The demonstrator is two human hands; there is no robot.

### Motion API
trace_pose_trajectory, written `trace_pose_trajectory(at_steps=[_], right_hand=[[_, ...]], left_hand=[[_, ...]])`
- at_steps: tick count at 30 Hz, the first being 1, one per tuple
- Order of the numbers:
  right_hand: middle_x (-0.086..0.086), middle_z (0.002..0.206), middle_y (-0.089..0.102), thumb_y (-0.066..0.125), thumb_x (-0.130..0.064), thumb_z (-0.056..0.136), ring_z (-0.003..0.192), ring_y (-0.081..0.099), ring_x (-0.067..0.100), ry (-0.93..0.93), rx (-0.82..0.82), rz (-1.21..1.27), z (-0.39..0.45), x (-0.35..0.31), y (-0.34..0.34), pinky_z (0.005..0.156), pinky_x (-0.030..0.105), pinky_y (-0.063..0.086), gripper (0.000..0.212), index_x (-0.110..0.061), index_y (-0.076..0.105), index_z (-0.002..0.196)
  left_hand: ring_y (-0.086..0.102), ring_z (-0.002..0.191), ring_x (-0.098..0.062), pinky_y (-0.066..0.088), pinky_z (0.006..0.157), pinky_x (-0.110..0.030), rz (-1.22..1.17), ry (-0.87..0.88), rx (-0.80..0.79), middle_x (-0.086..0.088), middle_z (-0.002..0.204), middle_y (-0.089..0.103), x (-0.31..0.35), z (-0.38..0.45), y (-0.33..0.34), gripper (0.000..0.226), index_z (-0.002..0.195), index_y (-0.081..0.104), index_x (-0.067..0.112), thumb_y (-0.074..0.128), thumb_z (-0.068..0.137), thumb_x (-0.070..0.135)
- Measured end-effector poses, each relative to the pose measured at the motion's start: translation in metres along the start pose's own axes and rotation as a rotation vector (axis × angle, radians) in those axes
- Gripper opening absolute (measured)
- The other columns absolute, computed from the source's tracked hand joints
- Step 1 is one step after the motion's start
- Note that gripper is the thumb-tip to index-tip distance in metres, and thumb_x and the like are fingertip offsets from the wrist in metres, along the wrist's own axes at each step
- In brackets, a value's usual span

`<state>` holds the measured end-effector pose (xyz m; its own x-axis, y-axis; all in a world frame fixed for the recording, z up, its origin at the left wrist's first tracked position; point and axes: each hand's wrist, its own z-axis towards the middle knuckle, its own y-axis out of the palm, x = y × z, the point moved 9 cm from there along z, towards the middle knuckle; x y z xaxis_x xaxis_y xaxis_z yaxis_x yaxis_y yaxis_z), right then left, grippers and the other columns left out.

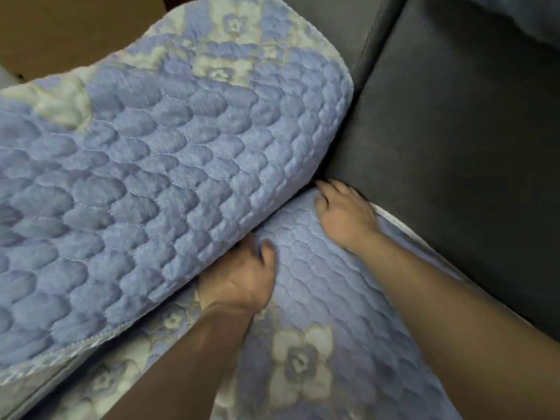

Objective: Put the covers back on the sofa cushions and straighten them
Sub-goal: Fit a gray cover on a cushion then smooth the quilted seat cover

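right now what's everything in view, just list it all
covered back cushion: one, blue quilted cover with pale flower print, upper left, leaning over the seat
covered seat cushion: one, same blue quilted cover with pale flowers, lower middle, under both hands
bare sofa cushions: at least two, dark grey, right and top right, no cover on them
brown surface: one, brown, top left corner behind the back cushion; too blurred to tell what it is
left hand: one, lower middle, fingers tucked into the gap between back cushion and seat cushion
right hand: one, right of the left hand, fingers curled at the seat cover's far corner
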<state>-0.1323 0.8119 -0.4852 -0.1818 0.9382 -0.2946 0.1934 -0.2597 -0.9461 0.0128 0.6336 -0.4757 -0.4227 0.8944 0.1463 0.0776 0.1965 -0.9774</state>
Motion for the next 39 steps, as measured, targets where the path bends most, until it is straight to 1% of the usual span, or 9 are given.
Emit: trace_pose_trajectory(at_steps=[3, 6, 9, 13, 21, 24, 31, 35, 39], right_hand=[[0.000, 0.165, 0.013, 0.024, -0.055, 0.100, 0.149, 0.014, 0.023, 0.158, -0.072, -0.037, -0.094, 0.065, -0.006, 0.123, 0.044, 0.009, 0.059, -0.038, 0.015, 0.156], [0.002, 0.162, 0.020, 0.014, -0.067, 0.094, 0.147, 0.018, 0.025, 0.492, -0.059, -0.077, -0.211, 0.179, -0.028, 0.120, 0.049, 0.014, 0.064, -0.040, 0.012, 0.153], [0.002, 0.155, 0.032, 0.008, -0.069, 0.092, 0.141, 0.030, 0.026, 0.677, -0.042, -0.164, -0.301, 0.252, -0.054, 0.117, 0.049, 0.023, 0.067, -0.038, 0.019, 0.150], [0.001, 0.152, 0.042, 0.023, -0.064, 0.096, 0.140, 0.036, 0.023, 0.685, -0.088, -0.106, -0.299, 0.285, -0.057, 0.118, 0.043, 0.024, 0.063, -0.031, 0.033, 0.150], [0.011, 0.091, 0.072, 0.028, -0.047, 0.094, 0.087, 0.065, 0.033, 0.610, 0.120, -0.224, -0.270, 0.300, -0.051, 0.083, 0.041, 0.047, 0.052, -0.017, 0.069, 0.089], [0.011, 0.083, 0.071, 0.033, -0.041, 0.095, 0.080, 0.064, 0.034, 0.616, 0.158, -0.213, -0.271, 0.304, -0.052, 0.081, 0.040, 0.047, 0.047, -0.015, 0.069, 0.080], [0.019, 0.125, 0.053, 0.045, -0.022, 0.091, 0.115, 0.045, 0.041, 0.695, 0.189, -0.197, -0.294, 0.278, -0.069, 0.105, 0.057, 0.035, 0.037, -0.007, 0.058, 0.122], [0.010, 0.161, 0.023, 0.027, -0.039, 0.102, 0.147, 0.018, 0.035, 0.571, 0.089, -0.030, -0.386, 0.225, -0.037, 0.122, 0.052, 0.011, 0.055, -0.020, 0.028, 0.153], [0.007, 0.166, 0.010, 0.022, -0.045, 0.103, 0.152, 0.008, 0.032, 0.562, -0.027, 0.028, -0.537, 0.195, -0.009, 0.121, 0.053, 0.013, 0.059, -0.025, 0.018, 0.158]], left_hand=[[0.065, 0.093, -0.040, 0.057, 0.077, -0.046, -0.013, 0.019, -0.086, -0.019, 0.102, 0.069, 0.004, -0.006, 0.007, 0.047, 0.114, 0.058, 0.011, 0.029, 0.102, 0.046], [0.058, 0.106, -0.044, 0.049, 0.087, -0.053, -0.006, 0.038, 0.073, -0.022, 0.119, 0.061, 0.016, -0.023, 0.000, 0.041, 0.125, 0.051, 0.007, 0.025, 0.102, 0.028], [0.034, 0.141, -0.039, 0.030, 0.112, -0.053, 0.042, 0.429, 0.079, -0.014, 0.150, 0.043, 0.102, -0.065, -0.001, 0.055, 0.146, 0.043, 0.008, 0.032, 0.096, 0.028], [0.010, 0.153, -0.020, 0.008, 0.124, -0.041, 0.095, 0.809, -0.169, 0.001, 0.166, 0.019, 0.234, -0.071, 0.029, 0.068, 0.158, 0.024, 0.022, 0.012, 0.098, 0.051], [0.052, 0.129, -0.029, 0.035, 0.111, -0.042, 0.453, 0.765, -0.302, -0.007, 0.140, 0.058, 0.308, 0.003, 0.066, 0.067, 0.133, 0.060, 0.025, 0.013, 0.096, 0.057], [0.058, 0.117, -0.032, 0.040, 0.104, -0.044, 0.562, 0.719, -0.111, -0.008, 0.122, 0.068, 0.317, -0.018, 0.060, 0.048, 0.120, 0.069, 0.022, 0.029, 0.099, 0.038], [-0.010, 0.152, -0.033, 0.003, 0.115, -0.068, 0.301, 0.583, -0.252, 0.003, 0.167, -0.010, 0.236, -0.144, 0.059, 0.061, 0.156, -0.009, 0.037, 0.005, 0.099, 0.055], [0.004, 0.152, -0.037, 0.013, 0.113, -0.070, 0.252, 0.639, -0.261, -0.007, 0.168, 0.004, 0.150, -0.242, 0.043, 0.061, 0.158, 0.007, 0.037, 0.019, 0.100, 0.052], [0.008, 0.150, -0.044, 0.014, 0.110, -0.073, 0.202, 0.638, -0.269, -0.015, 0.166, 0.011, 0.084, -0.369, 0.029, 0.061, 0.158, 0.022, 0.034, 0.030, 0.099, 0.052]])
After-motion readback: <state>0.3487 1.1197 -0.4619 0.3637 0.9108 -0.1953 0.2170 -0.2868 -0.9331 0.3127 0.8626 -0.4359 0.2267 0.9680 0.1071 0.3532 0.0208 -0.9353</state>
